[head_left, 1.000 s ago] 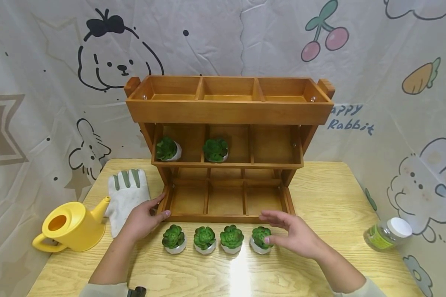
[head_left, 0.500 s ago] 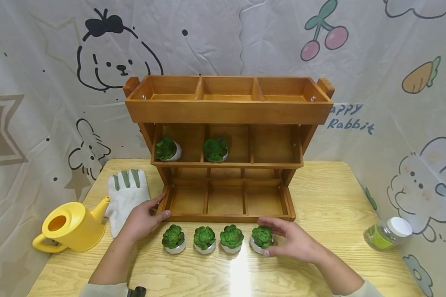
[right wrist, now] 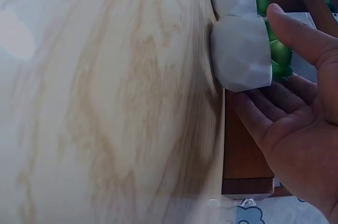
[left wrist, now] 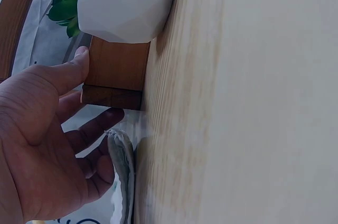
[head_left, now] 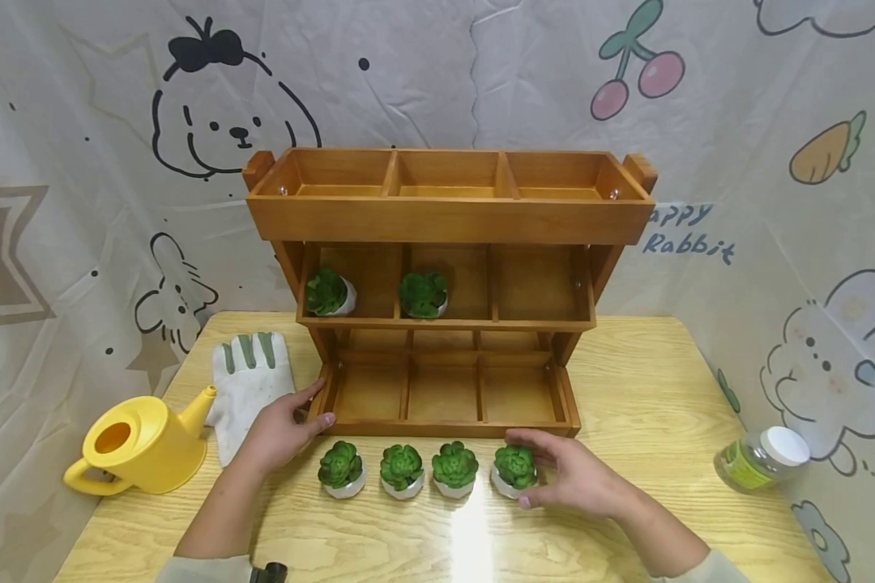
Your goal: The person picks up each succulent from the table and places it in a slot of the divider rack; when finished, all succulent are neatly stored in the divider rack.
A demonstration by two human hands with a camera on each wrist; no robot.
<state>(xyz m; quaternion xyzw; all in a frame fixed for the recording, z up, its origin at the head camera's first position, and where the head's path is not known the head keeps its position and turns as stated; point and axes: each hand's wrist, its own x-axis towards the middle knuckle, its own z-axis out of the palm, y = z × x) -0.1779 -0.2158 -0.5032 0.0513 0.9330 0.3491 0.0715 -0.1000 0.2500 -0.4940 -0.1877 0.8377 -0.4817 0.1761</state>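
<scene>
A brown wooden tiered rack (head_left: 445, 429) stands at the back of the table. My left hand (head_left: 280, 429) holds the front left corner of its lowest tray, thumb on the front edge and index finger along the side. In front stands a row of several artificial succulents in white faceted pots: the leftmost (head_left: 340, 470), one beside it (head_left: 401, 471), a third (head_left: 454, 468) and the rightmost (head_left: 512, 471). My right hand (head_left: 579, 478) reaches loosely round the rightmost succulent, thumb in front and fingers behind. The right wrist view shows its white pot (right wrist: 243, 55) between thumb and fingers, upright on the table.
Two more succulents sit in the middle tier, a left one (head_left: 330, 293) and a middle one (head_left: 423, 294). A yellow watering can (head_left: 146, 445) and a white glove (head_left: 253, 389) lie left. A lidded clear jar (head_left: 761, 459) stands right. A printed curtain (head_left: 437, 73) hangs behind.
My right hand has moved slightly left and down, bringing thumb and fingers round the rightmost succulent. It has barely shifted in the last half second. My left hand stays on the rack corner.
</scene>
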